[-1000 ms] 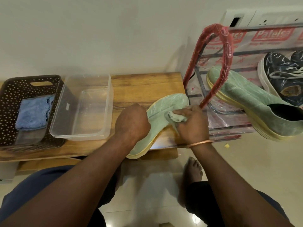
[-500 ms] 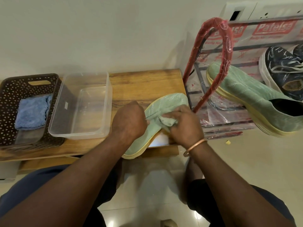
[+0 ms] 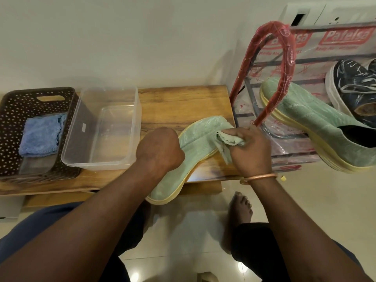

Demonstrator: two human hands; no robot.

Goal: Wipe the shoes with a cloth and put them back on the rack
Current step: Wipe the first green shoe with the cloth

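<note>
Gripping the green shoe (image 3: 195,139) on the table (image 3: 183,102), the left hand (image 3: 160,149) steadies it while the right hand (image 3: 250,151) pinches the cloth (image 3: 227,139) against its toe, so wiping looks midway; its mate (image 3: 317,127) lies on the rack (image 3: 284,43), and this one is not yet returned.

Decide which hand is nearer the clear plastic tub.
Left. The left hand grips the green shoe beside the tub; the right hand pinches the cloth farther off, toward the rack.
</note>
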